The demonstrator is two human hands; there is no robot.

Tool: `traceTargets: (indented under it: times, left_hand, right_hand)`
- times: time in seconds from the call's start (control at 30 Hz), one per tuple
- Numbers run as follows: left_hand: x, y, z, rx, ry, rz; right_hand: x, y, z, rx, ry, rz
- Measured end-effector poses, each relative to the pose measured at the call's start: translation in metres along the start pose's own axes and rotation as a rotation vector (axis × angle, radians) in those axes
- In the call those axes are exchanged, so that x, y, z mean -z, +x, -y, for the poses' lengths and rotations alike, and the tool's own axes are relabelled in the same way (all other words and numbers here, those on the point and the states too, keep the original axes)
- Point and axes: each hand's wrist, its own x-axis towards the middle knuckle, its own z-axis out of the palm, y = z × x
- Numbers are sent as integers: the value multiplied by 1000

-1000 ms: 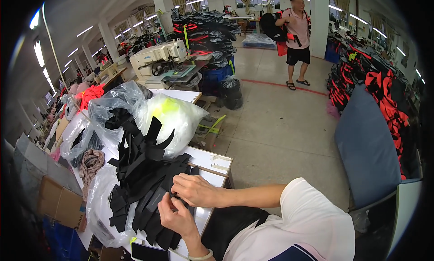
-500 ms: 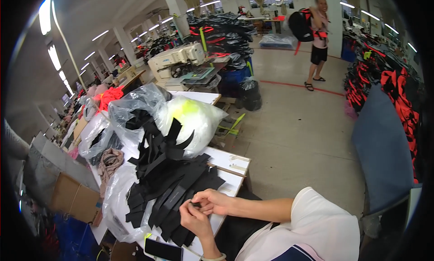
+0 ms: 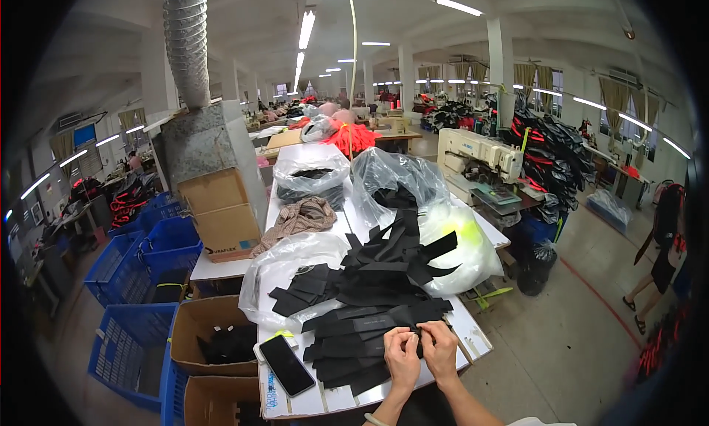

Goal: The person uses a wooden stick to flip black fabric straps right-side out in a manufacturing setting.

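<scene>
Close together at the near right of the table, my left hand [image 3: 401,358] and my right hand [image 3: 441,346] are closed in a pinch. A small black piece [image 3: 416,331] shows between the fingertips; its kind is too small to make out. Beneath and left of them lie overlapping flat black strips [image 3: 351,345], fabric or webbing. More black strips [image 3: 380,260] are heaped behind. A smartphone [image 3: 286,365] with a dark screen lies left of the strips.
Clear plastic bags [image 3: 255,293] and a white bag with a yellow-green patch [image 3: 461,252] flank the heap. A brown cloth [image 3: 299,218] lies farther back. Cardboard boxes [image 3: 193,337] and blue crates [image 3: 118,352] stand left; a sewing machine [image 3: 476,153] stands right. A person [image 3: 661,256] walks at far right.
My view has swung left, so the table is now more central and the person carrying a black backpack is at the right rim. Both hands stay pinched together over the strips.
</scene>
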Motion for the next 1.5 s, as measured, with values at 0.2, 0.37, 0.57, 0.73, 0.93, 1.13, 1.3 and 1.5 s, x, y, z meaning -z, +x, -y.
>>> traceTargets:
  times: [0.2, 0.37, 0.57, 0.73, 0.93, 1.13, 1.3, 1.5]
  left_hand:
    - [19, 17, -9, 291, -579, 128]
    - [20, 25, -7, 419, -804, 242]
    - [53, 47, 4, 730, -1179, 490]
    - [28, 38, -3, 480, -885, 622]
    - [-20, 0, -45, 439, -691, 554]
    - [-20, 1, -46, 280, -566, 453]
    - [-13, 10, -56, 244, -643, 561]
    - [-9, 2, -71, 468, -682, 451]
  right_hand:
    - [-7, -1, 19, -173, 90, 163]
    - [-6, 12, 8, -255, 513, -48]
    - [-26, 5, 5, -1061, 1810, 149]
    - [27, 16, 9, -516, 1188, 272]
    - [82, 2, 17, -546, 863, 15]
    - [80, 3, 16, -570, 807, 49]
    - [66, 4, 4, -736, 1486, 87]
    - [59, 1, 5, -646, 1692, 322]
